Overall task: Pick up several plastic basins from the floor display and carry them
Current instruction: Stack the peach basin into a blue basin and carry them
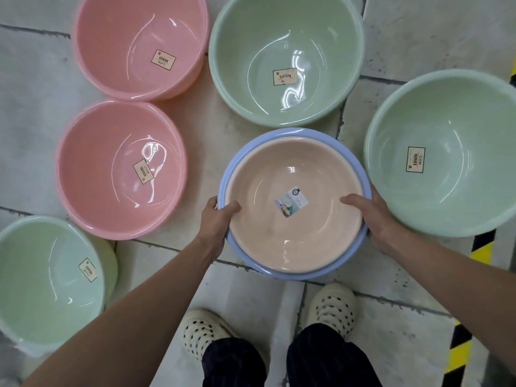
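Both hands, left hand (216, 222) and right hand (374, 216), grip the peach basin (293, 236) nested in the blue basin (279, 136), fingers clenched over both rims.

Both hands (216, 219) (374, 216) grip nested basins (293, 241)

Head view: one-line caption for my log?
Both hands hold a round peach plastic basin nested in a blue one.
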Available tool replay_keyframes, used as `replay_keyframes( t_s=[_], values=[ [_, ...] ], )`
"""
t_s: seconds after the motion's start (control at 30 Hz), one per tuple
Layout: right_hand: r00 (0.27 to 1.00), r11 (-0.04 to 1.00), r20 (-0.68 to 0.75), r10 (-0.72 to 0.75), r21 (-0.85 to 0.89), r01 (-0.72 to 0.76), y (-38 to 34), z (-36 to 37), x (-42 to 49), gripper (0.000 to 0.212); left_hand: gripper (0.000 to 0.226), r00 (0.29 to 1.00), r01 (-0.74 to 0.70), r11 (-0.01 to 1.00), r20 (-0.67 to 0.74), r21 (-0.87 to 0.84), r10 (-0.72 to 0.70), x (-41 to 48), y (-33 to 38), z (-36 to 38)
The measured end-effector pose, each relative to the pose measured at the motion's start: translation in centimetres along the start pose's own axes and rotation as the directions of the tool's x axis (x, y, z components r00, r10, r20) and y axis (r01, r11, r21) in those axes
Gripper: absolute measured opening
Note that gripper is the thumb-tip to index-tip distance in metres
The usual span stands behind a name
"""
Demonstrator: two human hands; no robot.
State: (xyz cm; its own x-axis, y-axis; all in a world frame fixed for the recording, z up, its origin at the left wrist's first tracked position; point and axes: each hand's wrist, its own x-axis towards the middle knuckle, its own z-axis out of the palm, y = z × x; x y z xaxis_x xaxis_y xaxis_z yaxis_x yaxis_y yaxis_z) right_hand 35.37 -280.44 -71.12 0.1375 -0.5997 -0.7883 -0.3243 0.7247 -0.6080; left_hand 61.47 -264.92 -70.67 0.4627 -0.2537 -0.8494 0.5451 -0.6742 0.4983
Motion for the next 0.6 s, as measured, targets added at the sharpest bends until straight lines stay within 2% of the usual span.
replay_keyframes(
  t_s=[0.13,0.27,0.43,0.57,0.6],
  values=[
    [1.0,1.0,-0.009,0.003,-0.004,-0.003,-0.4,0.1,0.0,0.054,0.063,0.999,0.014,1.0,0.043,0.002,-0.014,0.0,0.2,0.2],
    [0.999,0.999,-0.019,0.036,0.006,-0.036,-0.8,0.3,-0.6,0.056,0.065,0.997,0.038,0.999,0.07,0.025,-0.04,0.0,0.8,0.2],
    [0.999,0.999,-0.027,0.03,-0.014,-0.031,-1.0,0.9,-3.0,0.037,0.047,0.997,0.036,0.999,0.06,0.029,-0.038,-1.2,1.1,-1.8],
    [1.0,0.997,0.025,0.016,-0.078,-0.014,-3.7,2.4,-5.4,0.038,0.061,0.997,0.036,0.999,0.067,-0.029,-0.034,-3.8,2.7,-4.6],
    [0.999,0.995,0.039,0.011,-0.098,-0.007,-4.7,3.0,-6.0,0.039,0.059,0.997,0.024,0.998,0.068,-0.051,-0.021,-4.3,3.0,-5.5]
  ],
)
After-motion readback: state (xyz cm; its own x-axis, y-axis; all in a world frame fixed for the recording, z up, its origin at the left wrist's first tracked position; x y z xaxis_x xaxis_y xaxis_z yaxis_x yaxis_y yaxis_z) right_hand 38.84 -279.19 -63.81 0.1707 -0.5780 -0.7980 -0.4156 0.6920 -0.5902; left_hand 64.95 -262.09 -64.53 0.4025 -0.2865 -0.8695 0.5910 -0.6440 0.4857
